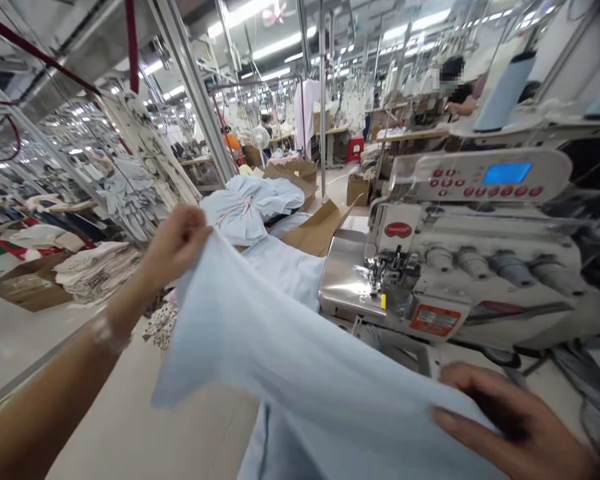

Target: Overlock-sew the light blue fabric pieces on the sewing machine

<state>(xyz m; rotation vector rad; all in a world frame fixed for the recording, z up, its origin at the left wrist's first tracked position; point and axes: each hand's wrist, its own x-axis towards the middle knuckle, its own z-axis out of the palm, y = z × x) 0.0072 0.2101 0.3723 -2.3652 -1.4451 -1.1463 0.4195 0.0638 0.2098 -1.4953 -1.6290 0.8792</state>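
My left hand (177,243) is closed in a pinch on the upper corner of a light blue fabric piece (300,353), held up left of the sewing machine. From there the cloth stretches down and across to the lower right. My right hand (515,420) has its thumb and curled fingers around the cloth's edge at that end, the grip looking loose. Just beyond the cloth stands an overlock sewing machine (480,247) with a lit blue display and a shiny metal plate (347,273). The lower end of the cloth runs out of view.
A tied light blue fabric bundle (253,203) lies behind the cloth, near brown cardboard (313,230). Blue thread cones (505,93) stand above the machine. A stack of printed fabric (97,270) sits at left by a cardboard box (27,283). A person (460,100) works farther back.
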